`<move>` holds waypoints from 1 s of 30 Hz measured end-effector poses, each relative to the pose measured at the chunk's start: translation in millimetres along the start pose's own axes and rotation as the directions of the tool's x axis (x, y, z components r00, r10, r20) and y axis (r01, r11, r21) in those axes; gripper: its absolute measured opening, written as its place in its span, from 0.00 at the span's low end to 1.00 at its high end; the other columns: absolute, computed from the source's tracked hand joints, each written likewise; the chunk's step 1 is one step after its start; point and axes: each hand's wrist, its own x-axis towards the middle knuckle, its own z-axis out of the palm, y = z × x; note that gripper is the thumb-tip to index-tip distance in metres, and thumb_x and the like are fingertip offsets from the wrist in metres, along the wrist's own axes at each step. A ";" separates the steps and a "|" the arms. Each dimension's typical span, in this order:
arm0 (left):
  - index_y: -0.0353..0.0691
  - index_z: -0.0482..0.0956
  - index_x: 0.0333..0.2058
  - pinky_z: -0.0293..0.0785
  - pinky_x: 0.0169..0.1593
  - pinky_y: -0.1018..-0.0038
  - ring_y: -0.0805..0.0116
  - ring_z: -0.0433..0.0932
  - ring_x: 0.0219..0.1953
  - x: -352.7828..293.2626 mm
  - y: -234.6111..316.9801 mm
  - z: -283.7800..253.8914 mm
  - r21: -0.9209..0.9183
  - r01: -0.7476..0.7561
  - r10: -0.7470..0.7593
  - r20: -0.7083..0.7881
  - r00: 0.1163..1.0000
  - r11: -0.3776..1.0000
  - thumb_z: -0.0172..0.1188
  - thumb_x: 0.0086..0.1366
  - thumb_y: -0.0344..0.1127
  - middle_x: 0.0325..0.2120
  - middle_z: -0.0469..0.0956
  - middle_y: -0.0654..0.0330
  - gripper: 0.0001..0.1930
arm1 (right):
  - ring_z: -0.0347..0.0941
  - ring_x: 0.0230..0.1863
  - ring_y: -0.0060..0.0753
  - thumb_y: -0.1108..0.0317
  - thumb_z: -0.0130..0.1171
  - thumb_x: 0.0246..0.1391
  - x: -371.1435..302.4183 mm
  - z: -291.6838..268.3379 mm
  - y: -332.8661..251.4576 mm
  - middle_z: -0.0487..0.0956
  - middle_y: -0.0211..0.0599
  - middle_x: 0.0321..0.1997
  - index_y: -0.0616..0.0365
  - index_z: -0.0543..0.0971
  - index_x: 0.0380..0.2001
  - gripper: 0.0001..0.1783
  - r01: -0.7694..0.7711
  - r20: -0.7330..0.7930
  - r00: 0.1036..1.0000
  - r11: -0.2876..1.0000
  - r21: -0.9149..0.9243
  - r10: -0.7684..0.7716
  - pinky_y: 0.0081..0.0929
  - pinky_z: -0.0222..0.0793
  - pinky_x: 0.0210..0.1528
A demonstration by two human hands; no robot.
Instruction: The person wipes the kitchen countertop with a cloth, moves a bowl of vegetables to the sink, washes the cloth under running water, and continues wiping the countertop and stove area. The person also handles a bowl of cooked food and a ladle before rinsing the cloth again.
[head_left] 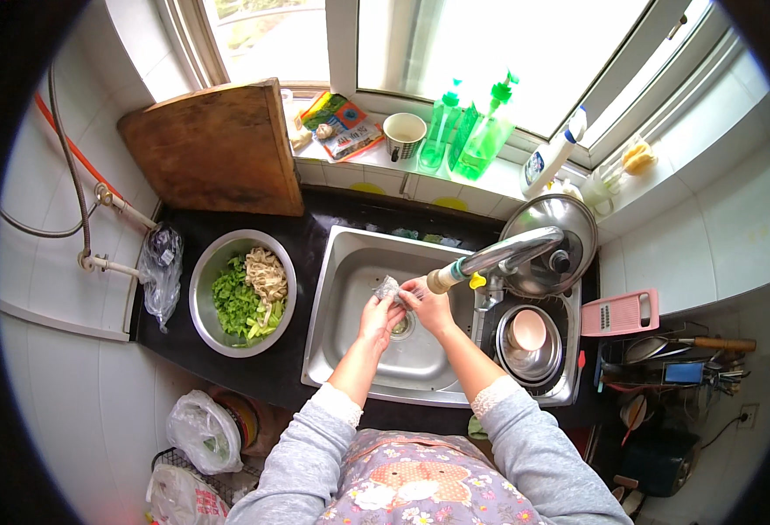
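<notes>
Over the steel sink (337, 350), both my hands are closed on a small greyish, crumpled piece (386, 287); whether it is cloth, plastic film or something else I cannot make out. My left hand (379, 318) grips it from below and the left. From the right, the fingers of my right hand (428, 306) pinch it. Above and right of my right hand reaches the faucet (498, 249). To the left on the black counter stands a steel bowl (201, 302) holding chopped green vegetable (234, 293) and pale shredded pieces (267, 273).
A wooden cutting board (214, 149) leans at the back left. Green bottles (485, 144) and a cup (404, 131) line the windowsill. Right of the faucet are a pot lid (547, 227), stacked steel bowls (542, 363) and a pink grater (621, 313). A plastic bag (162, 271) hangs left.
</notes>
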 end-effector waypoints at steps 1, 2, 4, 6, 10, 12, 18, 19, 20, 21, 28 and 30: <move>0.38 0.65 0.53 0.74 0.55 0.62 0.57 0.76 0.50 -0.8 0.5 -0.1 0.027 0.006 -0.007 0.015 1.000 1.000 0.49 0.71 0.35 0.48 0.73 0.51 0.15 | 0.75 0.30 0.20 0.72 0.64 0.52 0.3 0.3 3.1 0.79 0.31 0.27 0.60 0.80 0.32 0.05 -0.064 0.016 0.998 0.997 0.049 0.063 0.22 0.73 0.34; 0.38 0.65 0.53 0.75 0.55 0.62 0.57 0.77 0.50 0.3 -1.2 -1.0 0.022 0.004 -0.005 0.019 1.000 1.000 0.48 0.71 0.35 0.48 0.74 0.51 0.15 | 0.75 0.30 0.20 0.72 0.65 0.52 1.9 -0.6 4.9 0.79 0.30 0.27 0.60 0.80 0.32 0.05 -0.125 0.031 0.992 0.988 0.095 0.123 0.22 0.73 0.34; 0.38 0.66 0.53 0.75 0.54 0.62 0.58 0.77 0.49 1.8 -5.6 -4.1 0.013 0.001 -0.001 0.026 1.000 1.000 0.48 0.71 0.35 0.48 0.74 0.51 0.15 | 0.76 0.31 0.22 0.71 0.65 0.52 1.9 -3.1 8.7 0.80 0.31 0.28 0.60 0.80 0.33 0.06 -0.146 0.018 0.989 0.983 0.112 0.145 0.23 0.73 0.35; 0.39 0.66 0.53 0.75 0.54 0.62 0.58 0.77 0.49 1.4 -8.5 -5.7 -0.003 -0.012 0.012 0.001 1.000 1.000 0.47 0.72 0.36 0.48 0.74 0.52 0.14 | 0.77 0.31 0.25 0.69 0.64 0.53 -1.8 -3.5 6.5 0.80 0.33 0.28 0.60 0.80 0.33 0.07 -0.070 -0.034 0.997 0.996 0.052 0.071 0.25 0.73 0.37; 0.41 0.66 0.53 0.75 0.53 0.62 0.59 0.77 0.49 -2.1 -4.0 -5.3 0.018 -0.056 0.057 -0.036 0.998 0.998 0.45 0.73 0.37 0.47 0.74 0.55 0.13 | 0.80 0.37 0.38 0.67 0.62 0.54 0.6 -13.2 27.1 0.82 0.43 0.33 0.62 0.79 0.37 0.11 -0.154 -0.252 0.961 0.976 -0.154 0.112 0.33 0.73 0.41; 0.42 0.65 0.53 0.75 0.53 0.61 0.59 0.77 0.49 -1.9 -0.5 -9.6 0.005 -0.072 0.072 -0.033 0.997 0.997 0.45 0.73 0.37 0.47 0.74 0.55 0.14 | 0.79 0.39 0.44 0.68 0.62 0.53 -0.7 -19.0 30.3 0.82 0.46 0.34 0.63 0.79 0.37 0.11 -0.144 -0.270 0.962 0.932 -0.332 0.052 0.35 0.73 0.43; 0.43 0.64 0.55 0.72 0.55 0.57 0.57 0.76 0.50 -3.2 10.0 -15.4 -0.108 -0.089 0.083 -0.064 0.995 0.990 0.44 0.73 0.37 0.49 0.73 0.54 0.14 | 0.78 0.40 0.46 0.66 0.60 0.52 -12.6 -34.0 20.3 0.81 0.41 0.37 0.52 0.82 0.31 0.05 -0.253 -0.135 0.967 0.754 -0.607 0.215 0.40 0.73 0.43; 0.42 0.64 0.55 0.72 0.55 0.57 0.56 0.76 0.50 -3.3 11.7 -15.6 -0.121 -0.090 0.084 -0.054 0.995 0.988 0.44 0.73 0.37 0.49 0.73 0.54 0.14 | 0.78 0.39 0.45 0.65 0.60 0.52 -15.0 -35.3 27.9 0.81 0.41 0.37 0.51 0.82 0.31 0.05 -0.244 -0.095 0.965 0.705 -0.666 0.245 0.40 0.73 0.44; 0.42 0.64 0.55 0.72 0.55 0.57 0.56 0.76 0.50 -3.1 12.8 -15.4 -0.134 -0.091 0.086 -0.042 0.995 0.987 0.44 0.73 0.37 0.49 0.72 0.54 0.14 | 0.78 0.39 0.44 0.64 0.61 0.52 -17.3 -36.9 36.0 0.81 0.40 0.38 0.50 0.83 0.31 0.06 -0.232 -0.057 0.959 0.653 -0.721 0.277 0.39 0.74 0.44; 0.42 0.64 0.54 0.72 0.55 0.56 0.55 0.75 0.50 -2.1 13.3 -14.9 -0.143 -0.086 0.083 -0.026 0.996 0.986 0.44 0.73 0.37 0.49 0.72 0.54 0.14 | 0.78 0.39 0.43 0.63 0.61 0.52 -19.7 -38.5 46.7 0.82 0.40 0.38 0.50 0.84 0.31 0.06 -0.216 -0.024 0.950 0.597 -0.772 0.311 0.39 0.74 0.45; 0.35 0.62 0.53 0.75 0.54 0.51 0.45 0.74 0.51 7.4 4.4 -14.4 -0.275 -0.033 0.016 -0.063 0.998 0.961 0.44 0.72 0.35 0.50 0.67 0.50 0.15 | 0.78 0.33 0.44 0.70 0.62 0.50 -17.9 -23.9 36.3 0.81 0.42 0.36 0.57 0.81 0.36 0.09 0.086 -0.168 0.971 0.904 -0.418 -0.171 0.39 0.74 0.38; 0.32 0.61 0.52 0.76 0.54 0.50 0.43 0.74 0.50 16.1 -1.5 -13.9 -0.320 -0.019 -0.010 -0.089 0.996 0.947 0.44 0.72 0.34 0.50 0.65 0.49 0.15 | 0.79 0.33 0.41 0.71 0.63 0.50 -11.7 -16.3 19.7 0.82 0.40 0.32 0.59 0.82 0.35 0.08 0.030 -0.234 0.967 0.953 -0.301 -0.105 0.33 0.73 0.38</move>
